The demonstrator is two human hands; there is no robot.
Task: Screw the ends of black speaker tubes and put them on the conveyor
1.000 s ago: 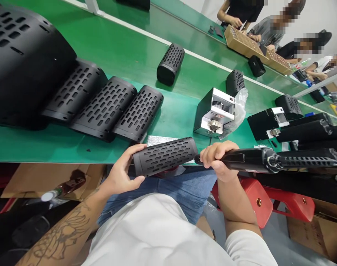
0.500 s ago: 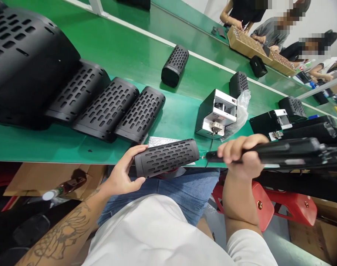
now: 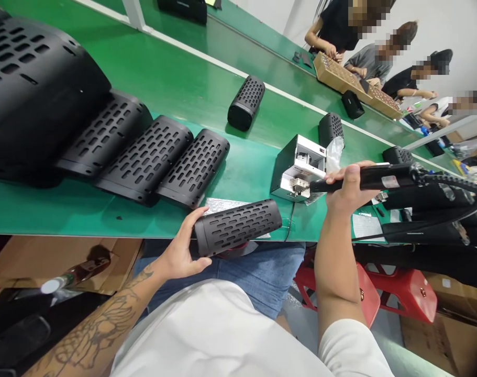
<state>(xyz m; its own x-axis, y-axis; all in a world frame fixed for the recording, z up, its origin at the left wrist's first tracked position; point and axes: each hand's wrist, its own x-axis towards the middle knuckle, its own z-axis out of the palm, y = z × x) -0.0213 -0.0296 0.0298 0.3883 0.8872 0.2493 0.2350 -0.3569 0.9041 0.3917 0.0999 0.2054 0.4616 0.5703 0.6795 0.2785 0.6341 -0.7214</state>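
Note:
My left hand (image 3: 183, 246) is wrapped round the left end of a black speaker housing with slotted holes (image 3: 238, 226), held at the table's front edge above my lap. In my right hand (image 3: 350, 188) is a black electric screwdriver (image 3: 387, 177) with a coiled cable at its rear. Its tip is at the metal outlet of a black and white screw feeder (image 3: 297, 167); whether a screw sits on the bit I cannot tell. Left of the feeder, several similar slotted housings (image 3: 195, 166) lie in a row on the green mat.
A single housing (image 3: 246, 102) stands further back, another (image 3: 330, 128) behind the feeder beside a clear plastic bag (image 3: 334, 152). Red stools (image 3: 411, 293) are below the table at right. Across the bench, people work at a cardboard tray (image 3: 340, 76).
My right hand has moved the screwdriver from beside the housing's right end up to the screw feeder's outlet. My left hand keeps hold of the housing.

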